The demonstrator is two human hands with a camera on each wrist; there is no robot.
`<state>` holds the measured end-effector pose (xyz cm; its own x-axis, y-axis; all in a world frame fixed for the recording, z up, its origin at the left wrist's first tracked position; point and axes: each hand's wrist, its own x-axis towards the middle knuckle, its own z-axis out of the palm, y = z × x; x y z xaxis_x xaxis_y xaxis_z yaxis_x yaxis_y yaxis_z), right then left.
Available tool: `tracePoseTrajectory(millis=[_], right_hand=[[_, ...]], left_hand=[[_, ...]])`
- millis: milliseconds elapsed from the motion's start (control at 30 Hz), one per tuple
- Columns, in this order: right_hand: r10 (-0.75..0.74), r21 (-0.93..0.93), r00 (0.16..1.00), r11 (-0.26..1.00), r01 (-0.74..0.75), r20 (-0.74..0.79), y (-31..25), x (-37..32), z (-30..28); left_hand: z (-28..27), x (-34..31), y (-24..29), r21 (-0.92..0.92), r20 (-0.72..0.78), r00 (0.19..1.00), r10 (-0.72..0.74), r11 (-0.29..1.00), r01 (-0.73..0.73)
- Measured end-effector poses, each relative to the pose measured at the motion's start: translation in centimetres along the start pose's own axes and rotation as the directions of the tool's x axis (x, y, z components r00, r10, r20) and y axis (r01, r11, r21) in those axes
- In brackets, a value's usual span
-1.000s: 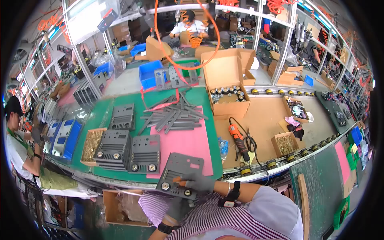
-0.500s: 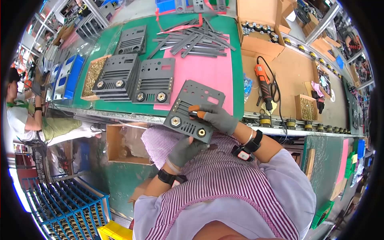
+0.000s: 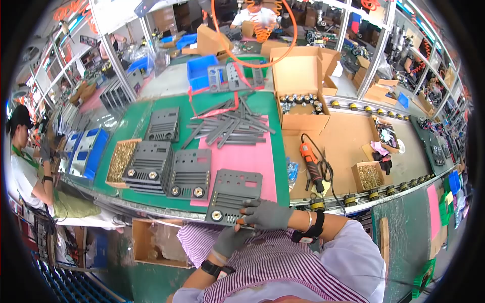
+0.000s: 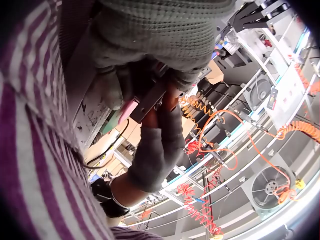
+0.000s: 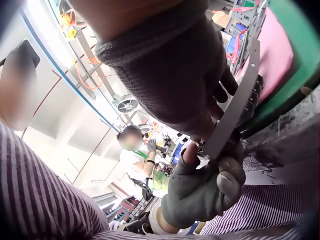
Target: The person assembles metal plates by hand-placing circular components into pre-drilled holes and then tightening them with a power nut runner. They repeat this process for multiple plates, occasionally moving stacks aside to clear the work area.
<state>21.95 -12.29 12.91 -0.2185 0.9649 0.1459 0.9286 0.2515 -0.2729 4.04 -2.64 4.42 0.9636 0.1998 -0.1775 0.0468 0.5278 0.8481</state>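
A grey metal plate (image 3: 235,187) with slots and round holes is held tilted at the bench's front edge. A hex nut (image 3: 216,215) sits at its lower left corner. My gloved left hand (image 3: 231,241) grips the lower edge; in the right wrist view its thumb and curled fingers (image 5: 229,186) hold the plate's end (image 5: 232,110). My gloved right hand (image 3: 268,214) is bent over the lower right corner, its bare fingertips on the plate, and covers the fitting there. In the left wrist view the right hand (image 4: 157,155) reaches to the plate edge (image 4: 150,102).
Stacked similar plates (image 3: 149,164) stand on the green bench mat, left. Grey strips (image 3: 227,126) lie on a pink sheet (image 3: 268,166). An orange power screwdriver (image 3: 310,164) lies right, near boxes of brass parts (image 3: 369,174). A person (image 3: 30,161) works at far left.
The head view dipped down, then rose again. My right hand has moved from beside the left nut to the plate's lower right corner. My left hand keeps hold of the lower edge.
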Motion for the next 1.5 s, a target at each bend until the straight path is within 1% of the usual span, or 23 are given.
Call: tracePoseTrajectory(millis=[33,67,100,133,233,333,367,433,467,533,633,733,833,933,1067,1133,1233,1333,1367,1400,1433,1467,1500], right_hand=[[0.038,-0.01,0.998,0.999,-0.038,0.056,-0.3,0.5,-0.4],[0.076,-0.019,0.991,0.997,-0.074,0.112,-0.6,1.1,-0.6],[0.112,-0.028,0.979,0.994,-0.109,0.17,-0.9,1.5,-0.6],[0.14,-0.027,0.986,0.99,-0.138,0.091,-1.0,1.5,0.5],[0.228,-0.078,0.956,0.973,-0.217,0.185,-1.6,1.9,0.1],[0.204,-0.071,0.968,0.978,-0.196,0.147,-1.4,1.7,0.2],[0.197,-0.071,0.963,0.98,-0.187,0.182,-1.3,1.7,-0.4],[0.183,-0.069,0.951,0.983,-0.171,0.248,-1.4,2.0,-2.5],[0.221,-0.109,0.931,0.974,-0.197,0.29,-1.8,2.3,-2.6],[0.302,-0.194,0.88,0.95,-0.245,0.367,-2.3,2.9,-2.6],[0.168,-0.151,0.961,0.979,-0.137,0.22,-1.8,2.2,-1.2],[0.214,-0.11,0.939,0.975,-0.191,0.269,-2.1,2.1,-1.7],[0.303,-0.187,0.852,0.951,-0.245,0.426,-0.9,3.7,-1.4],[0.223,-0.111,0.869,0.975,-0.194,0.442,-1.0,3.6,-3.1],[0.17,-0.055,0.949,0.985,-0.161,0.267,-0.6,2.8,-2.0],[0.177,-0.057,0.973,0.984,-0.17,0.15,-0.5,2.5,-1.0],[0.34,-0.156,0.927,0.936,-0.316,0.16,-1.3,2.5,-1.4],[0.432,-0.128,0.879,0.901,-0.413,0.202,-1.6,2.7,-2.9],[0.372,-0.052,0.926,0.928,-0.369,0.068,-1.4,2.2,-2.3],[0.313,0.015,0.947,0.95,-0.313,-0.075,-0.9,1.7,-1.7],[0.255,0.07,0.941,0.967,-0.246,-0.221,-0.6,1.3,-1.5],[0.211,0.045,0.969,0.977,-0.207,-0.126,-0.6,0.6,-1.5],[0.236,0.051,0.968,0.971,-0.233,-0.084,-0.6,0.5,-1.7]], left_hand=[[0.0,0.1,0.1,-0.283,0.027,0.998,-0.062,0.957,0.067],[0.1,0.1,0.2,-0.541,0.054,0.991,-0.123,0.83,0.133],[0.0,0.2,0.1,-0.538,0.045,0.992,-0.121,0.833,0.126],[-0.1,0.2,-0.2,-0.538,0.033,0.992,-0.12,0.834,0.119],[-0.2,0.1,-0.4,-0.564,0.028,0.991,-0.131,0.816,0.124],[-0.4,0.2,-1.1,-0.587,0.032,0.996,-0.087,0.805,0.089],[-0.5,0.2,-1.2,-0.59,0.033,0.998,-0.062,0.805,0.069],[-0.4,0.0,-0.6,-0.661,0.087,0.993,-0.083,0.741,0.12],[-0.3,0.0,-0.4,-0.692,0.117,0.989,-0.091,0.706,0.148],[-0.2,0.0,-0.3,-0.683,0.118,0.987,-0.108,0.712,0.16],[0.4,0.2,0.3,-0.668,0.131,0.988,-0.085,0.729,0.151],[0.8,0.4,0.4,-0.601,0.128,0.991,-0.034,0.793,0.105],[0.5,0.5,-0.2,-0.562,0.111,0.993,-0.027,0.823,0.085],[0.1,0.4,-0.6,-0.581,0.119,0.992,-0.034,0.808,0.098],[-0.4,0.8,-1.4,-0.643,0.166,0.986,0.003,0.758,0.106],[-0.2,0.8,-1.1,-0.615,0.171,0.985,0.0,0.781,0.107],[0.2,0.8,-0.7,-0.598,0.145,0.989,-0.002,0.796,0.089],[-0.1,0.7,-1.2,-0.559,0.117,0.993,0.006,0.827,0.061],[-0.3,0.6,-1.4,-0.536,0.112,0.994,0.008,0.843,0.054],[0.1,0.6,-0.8,-0.623,0.137,0.99,0.009,0.778,0.079],[0.0,0.6,-0.6,-0.631,0.159,0.987,0.001,0.769,0.101],[0.0,0.6,-0.6,-0.64,0.182,0.983,-0.006,0.758,0.123],[0.1,0.6,-0.3,-0.649,0.207,0.978,-0.014,0.747,0.148]])
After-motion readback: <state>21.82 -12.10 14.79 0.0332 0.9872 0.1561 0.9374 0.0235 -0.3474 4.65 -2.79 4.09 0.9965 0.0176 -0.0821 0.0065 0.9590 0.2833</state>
